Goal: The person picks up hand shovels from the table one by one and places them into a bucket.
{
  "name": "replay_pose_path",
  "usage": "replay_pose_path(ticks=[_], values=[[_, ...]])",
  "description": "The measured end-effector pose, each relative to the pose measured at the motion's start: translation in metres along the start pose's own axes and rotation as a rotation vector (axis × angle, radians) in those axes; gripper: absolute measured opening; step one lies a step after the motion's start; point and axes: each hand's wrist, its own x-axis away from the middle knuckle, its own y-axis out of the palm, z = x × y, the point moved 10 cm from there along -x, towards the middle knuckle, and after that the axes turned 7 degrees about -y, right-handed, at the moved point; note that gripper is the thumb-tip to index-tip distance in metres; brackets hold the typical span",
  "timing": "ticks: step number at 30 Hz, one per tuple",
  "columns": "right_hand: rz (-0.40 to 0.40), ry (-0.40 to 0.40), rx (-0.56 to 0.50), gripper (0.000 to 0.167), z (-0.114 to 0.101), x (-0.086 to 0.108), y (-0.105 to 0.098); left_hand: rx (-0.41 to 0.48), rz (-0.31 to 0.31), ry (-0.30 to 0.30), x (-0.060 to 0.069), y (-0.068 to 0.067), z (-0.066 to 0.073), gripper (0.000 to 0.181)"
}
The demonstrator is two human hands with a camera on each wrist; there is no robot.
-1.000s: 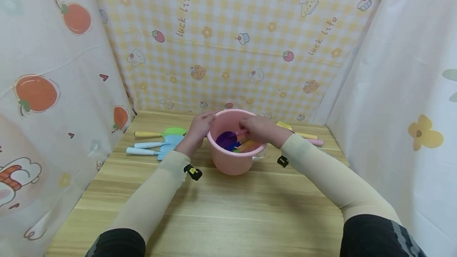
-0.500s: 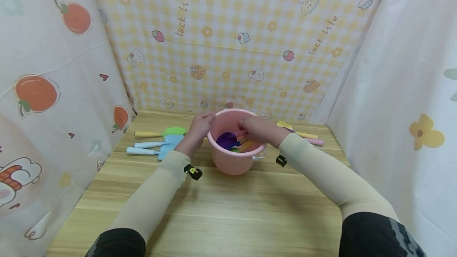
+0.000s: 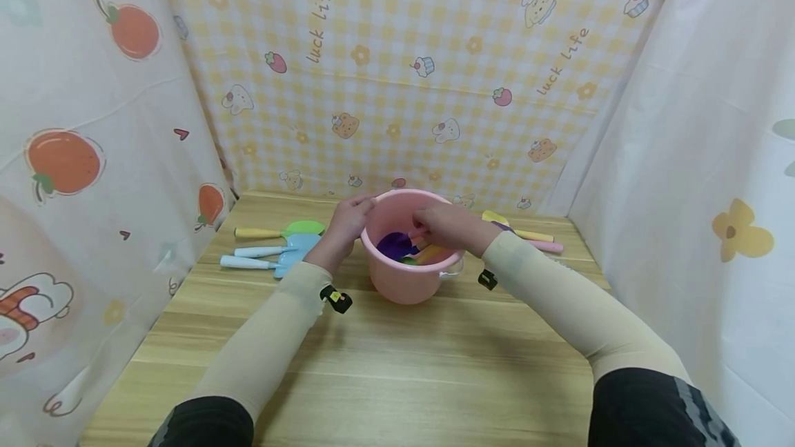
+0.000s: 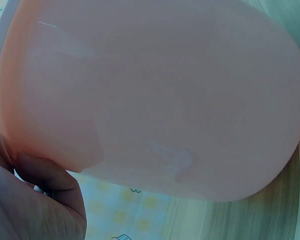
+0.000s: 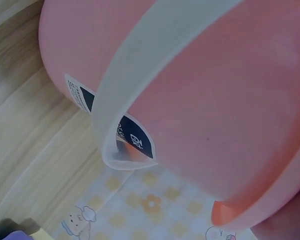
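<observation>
**Both hands at the bucket, in a cloth-walled corner**

On my head feed, the pink bucket (image 3: 404,287) stands upright toward the back of a pale wood-grain table (image 3: 397,378), near the middle. The left hand (image 3: 348,223) pinches its rim between thumb and fingers; my left wrist view shows the thumb bent against the rim. The right hand (image 3: 450,225) reaches inside with curled fingers, pinching the pink handle (image 3: 418,233) of a purple shovel (image 3: 394,245). An orange handle (image 3: 430,254) lies beside it in the bucket. I can't make out everything down there, since the hand covers part and my right wrist camera catches mostly outer wall, with the white bail (image 5: 155,50) and a dark label (image 5: 139,137).

To the left on the table lie a green shovel (image 3: 303,228) and two blue shovels (image 3: 302,243), handles pointing outward. To the right, partly behind the arm, I see a yellow shovel (image 3: 495,218).

Around the table I have three hangings: a yellow-checked back cloth (image 3: 397,102) printed with cupcakes and "luck life", a white left cloth (image 3: 118,178) with red-orange fruit, and a white right cloth (image 3: 677,157) bearing a yellow flower. The table's grain runs crosswise, with soft shadows beneath both forearms.
</observation>
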Motion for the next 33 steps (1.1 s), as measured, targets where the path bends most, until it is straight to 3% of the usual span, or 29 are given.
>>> replay_pose_path(ticks=[2,5,6,11,13,20,27,33], values=[[0.033,0.082,-0.166,0.04,0.009,0.001,0.0,-0.005,0.0,-0.001,0.0,0.0,0.0,0.042],[0.036,0.076,-0.118,0.041,0.011,0.001,0.0,-0.006,-0.001,-0.002,-0.001,0.0,0.0,0.042],[0.03,0.058,-0.065,0.038,0.009,0.0,-0.001,-0.006,-0.002,-0.002,-0.001,0.0,0.0,0.042],[-0.019,-0.148,0.416,0.006,-0.01,-0.002,-0.002,-0.001,-0.002,-0.005,0.0,0.0,0.0,0.042],[-0.018,-0.191,0.519,0.009,-0.014,-0.002,-0.003,-0.002,-0.002,-0.006,0.0,0.0,0.0,0.042],[-0.029,-0.17,0.595,0.01,-0.012,-0.001,-0.003,-0.005,-0.002,-0.003,0.0,0.0,0.0,0.043],[-0.028,-0.104,0.553,0.01,-0.006,-0.001,-0.004,-0.012,-0.003,-0.008,-0.001,0.0,-0.002,0.043],[-0.073,-0.145,0.712,0.006,-0.011,-0.004,0.001,-0.018,-0.005,-0.019,-0.001,0.0,-0.002,0.043]])
